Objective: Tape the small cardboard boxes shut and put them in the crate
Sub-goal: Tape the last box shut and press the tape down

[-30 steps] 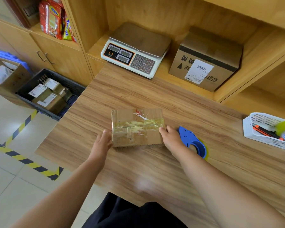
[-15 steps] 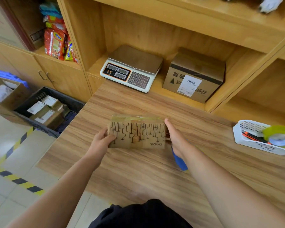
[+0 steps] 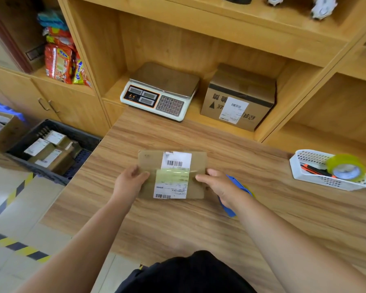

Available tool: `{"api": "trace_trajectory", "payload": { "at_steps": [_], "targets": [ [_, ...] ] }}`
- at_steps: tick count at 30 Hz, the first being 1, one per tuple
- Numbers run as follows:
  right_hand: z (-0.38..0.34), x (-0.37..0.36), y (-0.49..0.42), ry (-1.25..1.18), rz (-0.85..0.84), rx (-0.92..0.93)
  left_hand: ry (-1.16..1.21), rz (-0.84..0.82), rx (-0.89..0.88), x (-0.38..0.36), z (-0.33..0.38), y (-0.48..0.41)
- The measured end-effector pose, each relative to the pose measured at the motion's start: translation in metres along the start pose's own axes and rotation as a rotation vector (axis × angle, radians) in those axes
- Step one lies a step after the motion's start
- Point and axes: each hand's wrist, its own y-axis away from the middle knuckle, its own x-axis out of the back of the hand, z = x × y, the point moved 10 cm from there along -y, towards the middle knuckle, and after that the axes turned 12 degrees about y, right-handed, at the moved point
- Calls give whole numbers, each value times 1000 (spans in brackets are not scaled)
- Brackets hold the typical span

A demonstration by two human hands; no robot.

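Observation:
A small cardboard box (image 3: 197,163) lies on the wooden table (image 3: 178,225), its white shipping label facing up with a strip of clear tape across the label. My left hand (image 3: 129,182) grips the box's left end, thumb on top. My right hand (image 3: 218,183) grips its right end the same way. A blue tape dispenser (image 3: 234,208) lies on the table just behind my right wrist, partly hidden. The dark crate (image 3: 87,140) stands on the floor to the left of the table and holds several labelled boxes.
A weighing scale (image 3: 161,92) and a larger cardboard box (image 3: 239,98) sit in the shelf recess beyond the table. A white basket (image 3: 311,176) with a tape roll (image 3: 345,169) stands at the right. An open carton (image 3: 6,132) is left of the crate.
Both hands have turned the box over: the taped side showed first, then a printed side, and now the labelled face is up. The box stays at the same spot.

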Motion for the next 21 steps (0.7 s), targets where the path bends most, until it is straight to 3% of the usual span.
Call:
{"api": "trace_trajectory", "payload": {
  "at_steps": [5,11,21],
  "targets": [
    [13,9,-7,222,186,-3,-67,48,-74,7,1,-1],
    [26,5,-12,344,280,-67,-121,144,-5,18,-16,-13],
    [34,11,-10,214,408,-196,-130,185,42,15,-23,-30]
  ]
}}
